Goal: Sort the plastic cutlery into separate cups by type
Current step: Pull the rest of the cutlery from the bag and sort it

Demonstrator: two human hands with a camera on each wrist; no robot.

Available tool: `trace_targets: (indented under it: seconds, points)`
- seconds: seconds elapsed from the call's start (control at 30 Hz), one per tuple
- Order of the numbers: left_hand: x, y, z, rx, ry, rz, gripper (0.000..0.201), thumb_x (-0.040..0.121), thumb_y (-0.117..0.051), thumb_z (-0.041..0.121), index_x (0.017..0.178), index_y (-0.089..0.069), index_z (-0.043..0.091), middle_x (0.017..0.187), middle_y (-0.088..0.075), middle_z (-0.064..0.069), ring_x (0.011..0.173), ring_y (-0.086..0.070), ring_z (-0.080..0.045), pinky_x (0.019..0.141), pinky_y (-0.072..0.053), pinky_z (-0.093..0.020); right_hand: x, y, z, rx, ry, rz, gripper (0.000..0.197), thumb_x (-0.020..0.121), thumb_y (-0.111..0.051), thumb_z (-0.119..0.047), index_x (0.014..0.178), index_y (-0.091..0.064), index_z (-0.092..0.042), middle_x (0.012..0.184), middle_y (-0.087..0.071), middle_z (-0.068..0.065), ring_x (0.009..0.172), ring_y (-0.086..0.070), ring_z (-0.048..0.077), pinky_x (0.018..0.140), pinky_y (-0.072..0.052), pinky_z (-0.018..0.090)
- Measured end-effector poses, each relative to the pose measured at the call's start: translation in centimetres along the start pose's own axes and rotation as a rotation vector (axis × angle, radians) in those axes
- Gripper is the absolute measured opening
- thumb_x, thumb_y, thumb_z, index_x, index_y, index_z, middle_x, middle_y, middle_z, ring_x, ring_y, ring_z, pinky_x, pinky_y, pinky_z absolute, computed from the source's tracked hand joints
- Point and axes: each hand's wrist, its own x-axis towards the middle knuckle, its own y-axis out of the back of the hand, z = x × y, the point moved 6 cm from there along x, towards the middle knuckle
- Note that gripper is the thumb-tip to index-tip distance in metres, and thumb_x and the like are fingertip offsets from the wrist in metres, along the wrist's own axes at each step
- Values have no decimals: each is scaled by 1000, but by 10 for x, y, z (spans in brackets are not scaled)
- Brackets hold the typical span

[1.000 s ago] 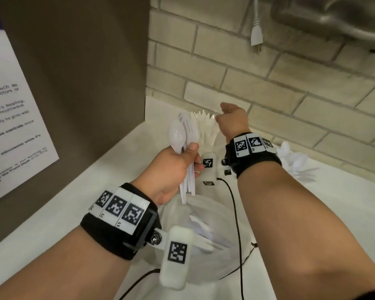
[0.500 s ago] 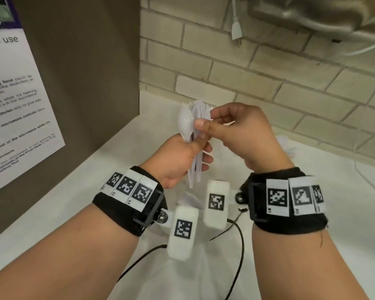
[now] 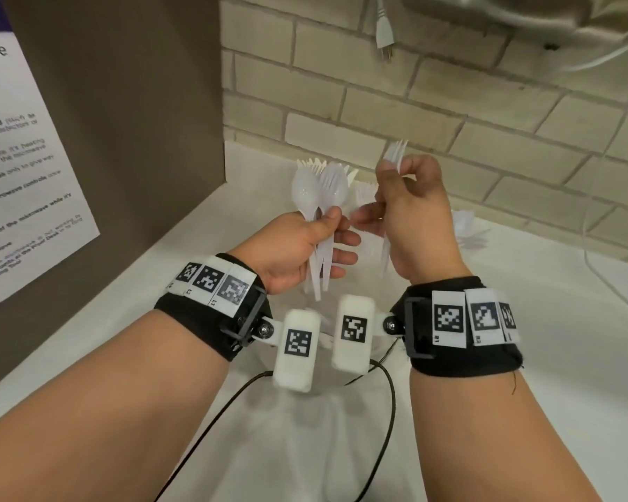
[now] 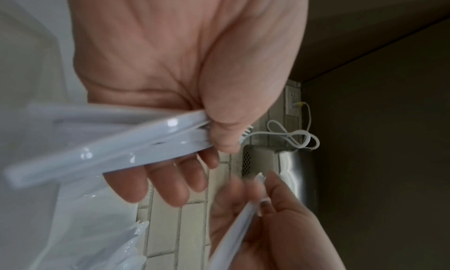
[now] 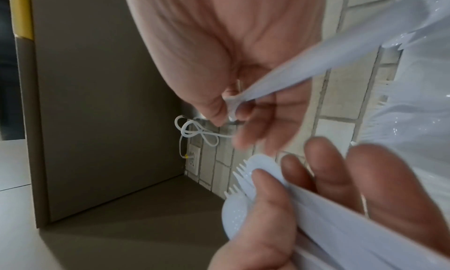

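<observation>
My left hand (image 3: 305, 248) grips a bundle of white plastic cutlery (image 3: 319, 197), a spoon and forks, heads up, above the white counter (image 3: 522, 320). The left wrist view shows the bundle's handles (image 4: 109, 145) under my thumb. My right hand (image 3: 410, 211) pinches a single white fork (image 3: 392, 164) by its neck, tines up, just right of the bundle. In the right wrist view the fork (image 5: 280, 77) sits between thumb and forefinger. Behind the hands a cup of forks (image 3: 327, 164) shows only its tines. More white cutlery (image 3: 468, 230) stands at the right by the wall.
A clear container (image 3: 323, 342) sits on the counter under my wrists, mostly hidden. A brown panel (image 3: 124, 121) with a printed notice (image 3: 19, 175) closes off the left. The brick wall (image 3: 450, 114) is behind, a plug (image 3: 385, 34) hangs above, and a white cable (image 3: 613, 277) trails at right.
My right hand came back from the cup at the rear to the bundle, then drew one fork out of it and moved it right. The left hand kept holding the bundle.
</observation>
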Motion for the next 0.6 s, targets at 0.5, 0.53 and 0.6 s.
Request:
trace_targets:
  seconds: [0.5, 0.53, 0.6]
  points:
    - [42, -19, -23, -35, 51, -114, 25, 93, -50, 35, 98, -59, 12, 79, -60, -1, 57, -46, -14, 62, -40, -32, 18, 22, 46, 56, -190, 9, 17, 91, -60, -5, 108, -58, -3, 81, -64, 13, 69, -63, 21, 62, -55, 38]
    - [44, -20, -25, -19, 56, -112, 26, 95, -48, 35, 96, -59, 12, 77, -62, 2, 57, -46, -14, 62, -40, -33, 19, 24, 49, 65, -200, 29, 20, 90, -61, -5, 110, -58, -2, 83, -64, 14, 70, -63, 21, 61, -54, 37]
    - [46, -25, -28, 0, 81, -144, 27, 93, -48, 37, 94, -58, 12, 75, -61, 4, 56, -46, -13, 63, -41, -32, 19, 25, 54, 59, -220, 29, 21, 87, -65, -5, 107, -61, -1, 86, -67, 15, 67, -63, 21, 55, -50, 31]
